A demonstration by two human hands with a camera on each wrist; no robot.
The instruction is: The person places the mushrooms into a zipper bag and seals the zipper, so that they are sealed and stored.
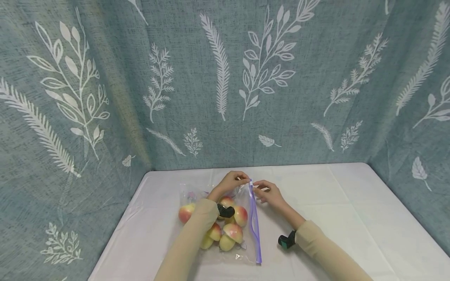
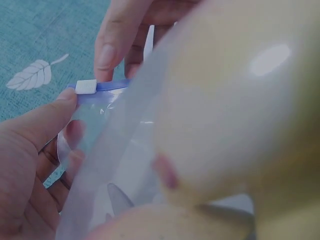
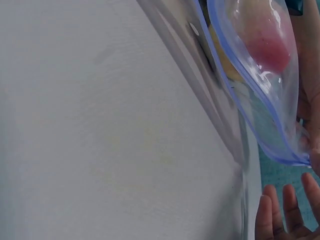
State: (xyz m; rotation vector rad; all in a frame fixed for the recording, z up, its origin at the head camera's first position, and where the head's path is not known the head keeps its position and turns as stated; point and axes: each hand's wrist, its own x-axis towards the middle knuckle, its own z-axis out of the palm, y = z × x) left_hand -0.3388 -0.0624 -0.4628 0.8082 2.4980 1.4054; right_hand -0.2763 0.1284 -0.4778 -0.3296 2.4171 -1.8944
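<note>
A clear slider bag (image 1: 218, 255) lies on the table with several yellow-and-red fruits, peach-like, inside. Its purple zip (image 1: 258, 249) runs along the right side, lips parted in the right wrist view. My left hand (image 1: 233, 181) pinches the bag's far corner, thumb beside the white slider (image 2: 86, 87); in the left wrist view its other fingers show through the plastic. Across the zip, my right hand (image 1: 270, 195) has its fingertips close to the same corner. Its fingers (image 3: 292, 210) look loosely extended in the right wrist view; contact with the zip is hard to tell.
A white cloth covers the table (image 1: 337, 203), and its far edge meets a teal leaf-print curtain (image 1: 225, 78). Dark wrist cameras sit on both forearms; the right one (image 1: 286, 239) hangs just above the cloth.
</note>
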